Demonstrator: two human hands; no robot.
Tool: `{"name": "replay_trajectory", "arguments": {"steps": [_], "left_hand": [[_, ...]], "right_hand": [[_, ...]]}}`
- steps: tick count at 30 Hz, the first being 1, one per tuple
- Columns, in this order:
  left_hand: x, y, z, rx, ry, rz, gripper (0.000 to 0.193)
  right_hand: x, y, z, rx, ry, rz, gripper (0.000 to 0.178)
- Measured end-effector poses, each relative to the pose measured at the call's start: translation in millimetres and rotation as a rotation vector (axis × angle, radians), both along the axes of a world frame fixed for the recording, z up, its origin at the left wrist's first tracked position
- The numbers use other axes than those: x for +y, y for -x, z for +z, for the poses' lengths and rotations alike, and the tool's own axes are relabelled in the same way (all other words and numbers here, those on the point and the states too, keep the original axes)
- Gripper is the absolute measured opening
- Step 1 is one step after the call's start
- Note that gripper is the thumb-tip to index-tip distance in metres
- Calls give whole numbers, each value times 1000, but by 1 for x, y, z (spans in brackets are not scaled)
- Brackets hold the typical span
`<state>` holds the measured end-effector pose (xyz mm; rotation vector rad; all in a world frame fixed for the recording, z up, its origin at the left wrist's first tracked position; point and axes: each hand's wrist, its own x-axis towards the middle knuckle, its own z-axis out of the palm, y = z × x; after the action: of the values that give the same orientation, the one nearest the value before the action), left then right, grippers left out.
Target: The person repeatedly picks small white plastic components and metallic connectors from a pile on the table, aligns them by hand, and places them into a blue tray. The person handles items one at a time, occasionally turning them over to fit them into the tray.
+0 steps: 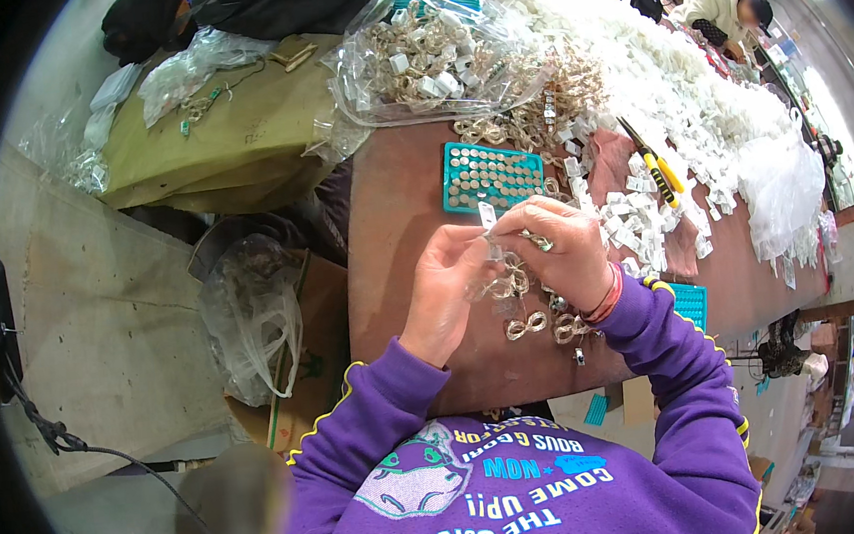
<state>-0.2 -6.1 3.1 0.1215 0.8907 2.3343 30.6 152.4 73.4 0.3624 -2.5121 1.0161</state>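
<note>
My left hand (445, 284) and my right hand (571, 254) meet over the table, fingers pinched together. Between the fingertips they hold a small white plastic case (487, 215), its top end sticking up. Thin clear material shows below the left fingers; whether it is a wrapper or wire is hard to tell. Just beyond the hands lies a teal tray (461, 189) with rows of round silver button cells (493, 169). Below the hands, coiled bundles of pale wire (527, 325) rest on the brown tabletop (391, 194).
A clear bag (371, 66) of wire bundles and white cases stands at the far side. White cases (634, 221) are heaped to the right, with yellow-and-black pliers (661, 178) among them. An olive-covered surface (255, 120) is at left. Another person (718, 13) sits far right.
</note>
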Motion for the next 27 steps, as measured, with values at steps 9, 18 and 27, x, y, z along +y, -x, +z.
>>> {"name": "replay_trajectory", "arguments": {"steps": [9, 18, 27], "left_hand": [[-2, -2, 1, -12, 8, 11, 13], [-4, 0, -2, -115, -163, 57, 19], [-5, -3, 8, -155, -207, -167, 26]], "right_hand": [[-2, 2, 8, -121, -19, 30, 16], [-23, -8, -11, 255, -175, -18, 33], [-4, 3, 4, -433, 549, -64, 15]]}}
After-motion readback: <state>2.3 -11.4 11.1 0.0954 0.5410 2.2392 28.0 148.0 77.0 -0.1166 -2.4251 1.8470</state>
